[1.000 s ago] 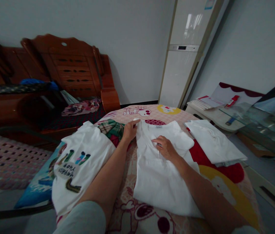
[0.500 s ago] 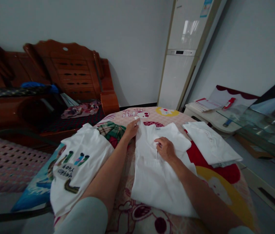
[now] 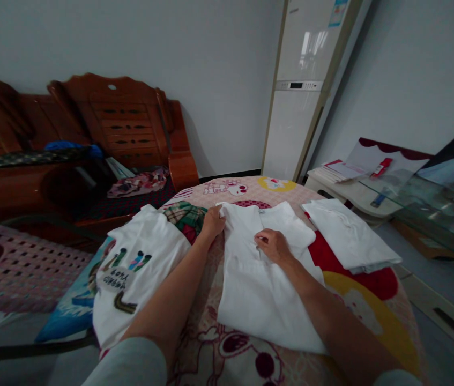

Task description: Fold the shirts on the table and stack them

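A white shirt (image 3: 267,300) lies partly folded in front of me, its collar end away from me. My left hand (image 3: 213,221) is closed on the shirt's far left edge, pinching the cloth at the shoulder. At the middle of the front, my right hand (image 3: 274,245) has its fingers closed on the placket. To the left rests a white printed T-shirt (image 3: 142,262), with a green plaid cloth (image 3: 186,215) behind it. On the right sits a folded white garment (image 3: 349,236).
Everything lies on a round table with a patterned pink tablecloth (image 3: 227,187). Beyond it stand a wooden sofa (image 3: 122,123) and a tall air conditioner (image 3: 297,107). A pink woven plastic chair (image 3: 29,268) is at the left, a glass-topped stand (image 3: 423,209) at the right.
My left hand has drawn the shirt's far left corner slightly left and toward me. My right hand stays at the placket. The view has shifted slightly.
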Motion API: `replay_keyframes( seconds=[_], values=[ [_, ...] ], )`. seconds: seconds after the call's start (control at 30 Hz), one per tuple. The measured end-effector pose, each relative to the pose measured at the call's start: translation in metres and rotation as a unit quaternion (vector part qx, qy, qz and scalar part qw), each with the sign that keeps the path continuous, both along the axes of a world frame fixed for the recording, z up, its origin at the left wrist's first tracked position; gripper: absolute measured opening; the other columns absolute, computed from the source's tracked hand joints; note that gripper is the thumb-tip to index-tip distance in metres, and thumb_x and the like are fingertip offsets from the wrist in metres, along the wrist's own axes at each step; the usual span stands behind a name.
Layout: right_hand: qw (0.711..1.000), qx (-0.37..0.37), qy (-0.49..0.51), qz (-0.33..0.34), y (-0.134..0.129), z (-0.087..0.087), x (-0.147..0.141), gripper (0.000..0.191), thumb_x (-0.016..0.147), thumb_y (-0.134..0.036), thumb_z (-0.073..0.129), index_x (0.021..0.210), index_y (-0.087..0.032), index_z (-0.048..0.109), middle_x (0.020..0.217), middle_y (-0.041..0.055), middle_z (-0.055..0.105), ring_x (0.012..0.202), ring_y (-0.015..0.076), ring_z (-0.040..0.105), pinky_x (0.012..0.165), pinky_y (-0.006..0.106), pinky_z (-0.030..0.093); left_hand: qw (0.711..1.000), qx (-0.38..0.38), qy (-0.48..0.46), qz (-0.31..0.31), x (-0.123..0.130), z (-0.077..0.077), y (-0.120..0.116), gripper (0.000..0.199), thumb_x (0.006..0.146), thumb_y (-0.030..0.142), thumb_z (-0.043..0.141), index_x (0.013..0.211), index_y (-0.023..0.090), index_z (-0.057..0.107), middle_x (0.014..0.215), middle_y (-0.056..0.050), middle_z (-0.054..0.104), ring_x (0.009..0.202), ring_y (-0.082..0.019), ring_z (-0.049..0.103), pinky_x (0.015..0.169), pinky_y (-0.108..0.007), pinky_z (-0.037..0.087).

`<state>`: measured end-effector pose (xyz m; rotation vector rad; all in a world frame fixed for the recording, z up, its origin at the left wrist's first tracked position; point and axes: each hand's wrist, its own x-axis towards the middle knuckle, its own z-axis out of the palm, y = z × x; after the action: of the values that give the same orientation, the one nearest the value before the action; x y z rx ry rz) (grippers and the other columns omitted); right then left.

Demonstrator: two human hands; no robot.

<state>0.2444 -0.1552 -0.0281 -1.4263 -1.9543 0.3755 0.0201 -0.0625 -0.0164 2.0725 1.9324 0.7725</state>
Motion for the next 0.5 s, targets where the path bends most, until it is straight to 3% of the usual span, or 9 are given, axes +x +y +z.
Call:
replay_keyframes(
  seconds=[0.1, 0.17, 0.3, 0.4, 0.5],
  values=[
    [0.996, -0.021, 0.088, -0.009, 0.005, -0.003, 0.003, 0.022, 0.079, -0.027, 0.063, 0.094, -0.019, 0.077, 0.083, 0.0044, 0.074, 0.071, 0.0161, 0.063, 0.071, 0.028, 0.049, 0.999, -0.028, -0.04, -0.002, 0.001, -0.006, -0.013, 0.049, 0.082, 0.017, 0.061, 0.132, 0.014, 0.059, 0.128, -0.012, 0.065, 0.113, -0.022, 0.063, 0.102, -0.03, 0.046],
    [0.981, -0.076, 0.178, -0.016, 0.011, -0.002, 0.006, 0.032, 0.077, -0.031, 0.063, 0.103, -0.017, 0.076, 0.079, 0.0036, 0.073, 0.068, 0.0168, 0.063, 0.068, 0.029, 0.051, 0.998, -0.02, -0.059, -0.007, 0.005, -0.009, -0.019, 0.051, 0.081, 0.017, 0.064, 0.132, 0.014, 0.059, 0.13, -0.012, 0.064, 0.112, -0.022, 0.064, 0.101, -0.03, 0.047],
    [0.903, -0.218, 0.368, -0.024, 0.035, 0.011, 0.005, 0.038, 0.071, -0.026, 0.065, 0.106, -0.015, 0.074, 0.084, 0.0056, 0.076, 0.072, 0.0186, 0.068, 0.068, 0.031, 0.054, 0.996, -0.007, -0.088, -0.018, 0.01, -0.011, -0.02, 0.055, 0.076, 0.012, 0.067, 0.13, 0.016, 0.062, 0.127, -0.012, 0.066, 0.114, -0.024, 0.063, 0.103, -0.034, 0.047],
    [0.866, -0.254, 0.428, -0.043, 0.058, 0.019, -0.005, 0.035, 0.067, -0.017, 0.066, 0.1, -0.014, 0.075, 0.084, 0.0068, 0.077, 0.076, 0.0191, 0.07, 0.074, 0.032, 0.056, 0.993, 0.001, -0.117, -0.018, 0.008, -0.013, -0.016, 0.054, 0.074, 0.011, 0.069, 0.128, 0.019, 0.064, 0.128, -0.009, 0.066, 0.115, -0.024, 0.062, 0.103, -0.035, 0.046],
    [0.867, -0.24, 0.432, -0.065, 0.077, 0.021, -0.017, 0.038, 0.063, -0.012, 0.066, 0.1, -0.012, 0.075, 0.083, 0.0075, 0.077, 0.08, 0.0221, 0.071, 0.079, 0.035, 0.057, 0.986, -0.011, -0.166, -0.015, 0.004, -0.017, -0.011, 0.057, 0.072, 0.01, 0.069, 0.128, 0.018, 0.063, 0.129, -0.008, 0.065, 0.113, -0.021, 0.063, 0.1, -0.031, 0.049]
  ],
)
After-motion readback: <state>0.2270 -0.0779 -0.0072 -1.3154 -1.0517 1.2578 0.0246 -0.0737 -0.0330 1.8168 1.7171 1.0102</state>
